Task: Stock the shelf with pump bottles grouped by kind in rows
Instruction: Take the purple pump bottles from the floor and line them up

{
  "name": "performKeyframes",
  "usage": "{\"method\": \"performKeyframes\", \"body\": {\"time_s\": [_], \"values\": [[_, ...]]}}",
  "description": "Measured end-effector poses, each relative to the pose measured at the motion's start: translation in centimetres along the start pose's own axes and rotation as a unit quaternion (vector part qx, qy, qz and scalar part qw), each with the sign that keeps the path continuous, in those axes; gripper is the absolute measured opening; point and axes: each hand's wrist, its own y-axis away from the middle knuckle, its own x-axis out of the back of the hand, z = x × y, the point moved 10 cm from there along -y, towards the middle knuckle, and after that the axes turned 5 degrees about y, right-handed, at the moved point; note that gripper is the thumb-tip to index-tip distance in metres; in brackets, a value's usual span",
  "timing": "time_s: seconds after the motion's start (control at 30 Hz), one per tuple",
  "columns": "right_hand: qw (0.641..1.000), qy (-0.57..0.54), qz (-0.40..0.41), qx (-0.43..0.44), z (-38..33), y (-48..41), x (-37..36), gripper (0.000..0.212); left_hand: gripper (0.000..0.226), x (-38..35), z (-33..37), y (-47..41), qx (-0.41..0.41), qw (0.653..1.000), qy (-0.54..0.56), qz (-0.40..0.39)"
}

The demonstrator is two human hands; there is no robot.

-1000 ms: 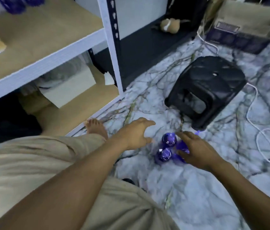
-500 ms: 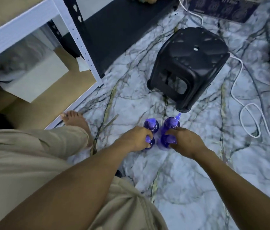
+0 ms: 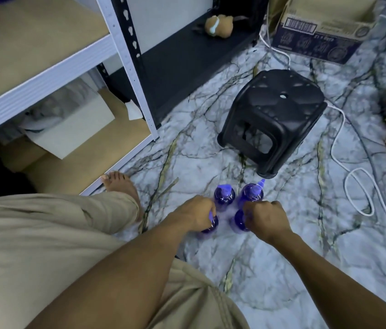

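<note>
Several purple pump bottles stand in a tight cluster on the marble floor in front of me. My left hand (image 3: 198, 213) is closed over the pump top of the near-left bottle (image 3: 211, 227). My right hand (image 3: 266, 218) grips the top of the near-right bottle (image 3: 239, 222). Two more purple bottles stand just beyond, the far-left bottle (image 3: 224, 197) and the far-right bottle (image 3: 251, 193), both untouched. The shelf (image 3: 45, 67) with its white metal frame and wooden boards rises at the upper left.
A black plastic stool (image 3: 275, 119) stands right behind the bottles. A white cable (image 3: 353, 186) loops on the floor to the right. A cardboard box (image 3: 325, 32) sits at the back right, a plush toy (image 3: 219, 23) on a dark low shelf. My bare foot (image 3: 122, 188) rests by the shelf's corner.
Both hands came down from hovering over the bottles and closed on the two nearest pump tops. The camera view shifted slightly.
</note>
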Motion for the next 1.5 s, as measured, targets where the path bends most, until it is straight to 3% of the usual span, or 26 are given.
{"method": "performKeyframes", "body": {"time_s": [0.4, 0.67, 0.97, 1.27, 1.5], "values": [[0.986, 0.016, 0.069, 0.149, -8.0, 1.4, 13.9, 0.007, 0.019, 12.1, -3.1, 8.2, -0.009, 0.988, 0.080, 0.132], [0.968, -0.056, 0.098, 0.223, -15.7, -0.2, 26.2, 0.012, 0.020, 24.5, -4.1, 18.0, -0.035, 0.952, 0.096, 0.288], [0.929, -0.079, 0.192, 0.306, -25.9, -3.0, 43.0, 0.011, 0.023, 38.8, -6.2, 28.8, -0.017, 0.904, 0.062, 0.422], [0.904, -0.073, 0.234, 0.349, -36.2, -6.7, 55.8, 0.008, 0.016, 49.0, -7.1, 36.2, -0.022, 0.864, 0.034, 0.501], [0.907, -0.064, 0.227, 0.350, -41.6, -12.4, 59.7, 0.007, 0.017, 53.6, -8.4, 37.3, -0.006, 0.852, 0.028, 0.523]]}}
